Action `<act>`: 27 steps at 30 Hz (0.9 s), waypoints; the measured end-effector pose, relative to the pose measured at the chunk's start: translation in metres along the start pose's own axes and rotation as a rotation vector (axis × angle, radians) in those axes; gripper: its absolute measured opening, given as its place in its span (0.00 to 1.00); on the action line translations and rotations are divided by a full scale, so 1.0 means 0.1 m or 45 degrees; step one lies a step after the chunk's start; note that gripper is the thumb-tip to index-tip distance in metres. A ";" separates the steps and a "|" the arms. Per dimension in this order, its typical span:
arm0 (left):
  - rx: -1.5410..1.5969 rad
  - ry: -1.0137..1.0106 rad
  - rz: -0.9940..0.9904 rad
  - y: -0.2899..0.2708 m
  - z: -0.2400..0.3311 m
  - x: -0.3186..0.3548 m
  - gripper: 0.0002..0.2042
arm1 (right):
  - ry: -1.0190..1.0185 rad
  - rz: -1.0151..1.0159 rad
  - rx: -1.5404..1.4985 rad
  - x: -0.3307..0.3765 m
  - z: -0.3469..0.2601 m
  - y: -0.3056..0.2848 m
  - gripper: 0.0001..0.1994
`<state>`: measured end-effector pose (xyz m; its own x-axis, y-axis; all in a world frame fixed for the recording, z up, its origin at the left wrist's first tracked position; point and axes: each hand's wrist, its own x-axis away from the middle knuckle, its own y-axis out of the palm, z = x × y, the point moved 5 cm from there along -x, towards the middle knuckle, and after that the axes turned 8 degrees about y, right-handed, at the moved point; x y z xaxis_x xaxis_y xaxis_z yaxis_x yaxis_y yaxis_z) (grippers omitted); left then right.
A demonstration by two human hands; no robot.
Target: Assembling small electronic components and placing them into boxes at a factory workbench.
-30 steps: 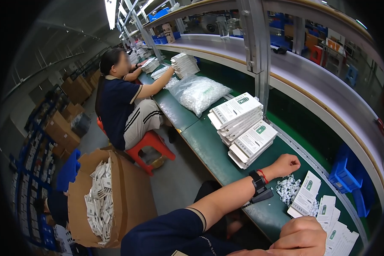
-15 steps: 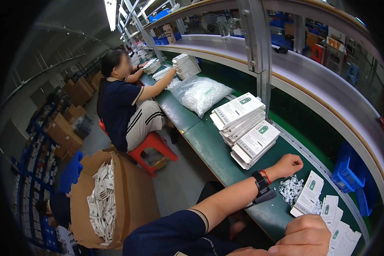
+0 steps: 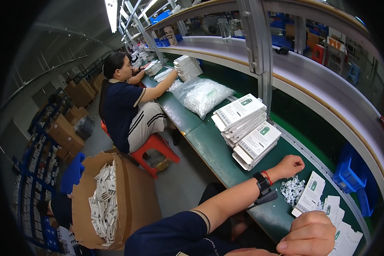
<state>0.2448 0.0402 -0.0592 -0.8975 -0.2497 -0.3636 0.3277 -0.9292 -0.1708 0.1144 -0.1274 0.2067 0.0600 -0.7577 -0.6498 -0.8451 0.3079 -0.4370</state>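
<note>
My left hand (image 3: pixel 292 165), on the arm with a black wrist strap and a red cord, rests on the green bench with its fingers curled in. Whatever it may hold is hidden. Beside it lies a heap of small white ring-shaped plastic pieces (image 3: pixel 292 190). A flat white box with green print (image 3: pixel 310 193) leans by that heap, and more white boxes (image 3: pixel 346 240) lie to the right. My right hand (image 3: pixel 310 234) is closed close to the camera at the lower right, its thumb against the fingers; what they pinch does not show clearly.
Stacked white boxes (image 3: pixel 258 141) stand beyond my left hand. Farther along are a bag of white pieces (image 3: pixel 207 96) and a co-worker (image 3: pixel 123 102) on a red stool (image 3: pixel 151 149). A cardboard carton (image 3: pixel 130 205) stands on the floor; blue bins (image 3: pixel 350 170) sit right, past a metal post (image 3: pixel 260 64).
The view has shifted very slightly. My right hand has turned a little, with its thumb and fingers lower in the picture. My left hand stays curled in the same place.
</note>
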 end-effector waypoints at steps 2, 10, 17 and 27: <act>0.023 -0.037 -0.002 0.00 -0.01 0.01 0.05 | 0.000 0.009 -0.022 -0.02 -0.01 0.00 0.18; -0.015 -0.023 -0.044 0.01 -0.03 0.01 0.05 | -0.086 0.025 -0.042 -0.02 0.00 0.01 0.20; -0.015 -0.042 -0.047 0.00 -0.03 0.01 0.05 | -0.088 0.105 -0.026 -0.04 -0.02 0.02 0.18; -0.007 -0.027 -0.037 0.01 -0.04 0.02 0.05 | -0.096 0.108 -0.037 -0.02 0.03 0.04 0.15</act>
<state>0.2450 0.0401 -0.0640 -0.9124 -0.2286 -0.3394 0.3034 -0.9345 -0.1861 0.1121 -0.1232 0.2046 0.0263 -0.6839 -0.7291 -0.8640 0.3513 -0.3607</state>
